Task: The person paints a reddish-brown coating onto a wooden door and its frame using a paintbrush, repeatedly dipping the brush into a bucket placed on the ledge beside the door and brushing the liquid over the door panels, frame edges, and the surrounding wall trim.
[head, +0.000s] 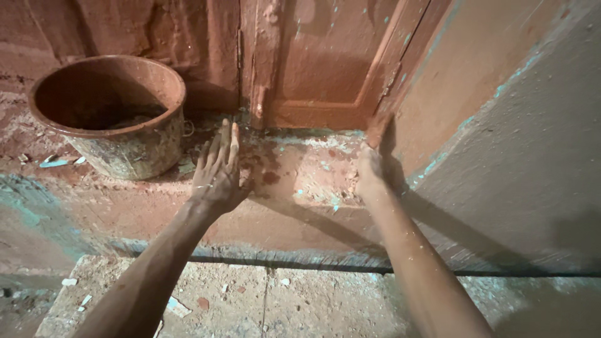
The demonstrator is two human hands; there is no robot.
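On the dusty step (pixel 294 181), left hand (pixel 216 175) fingers together, flat; scraper (pixel 377 128) in right hand (pixel 370 172) fingers

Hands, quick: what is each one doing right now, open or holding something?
Left hand: open, fingers straight, flat on the doorstep, holding nothing.
Right hand: closed on a flat tool held against the wall.
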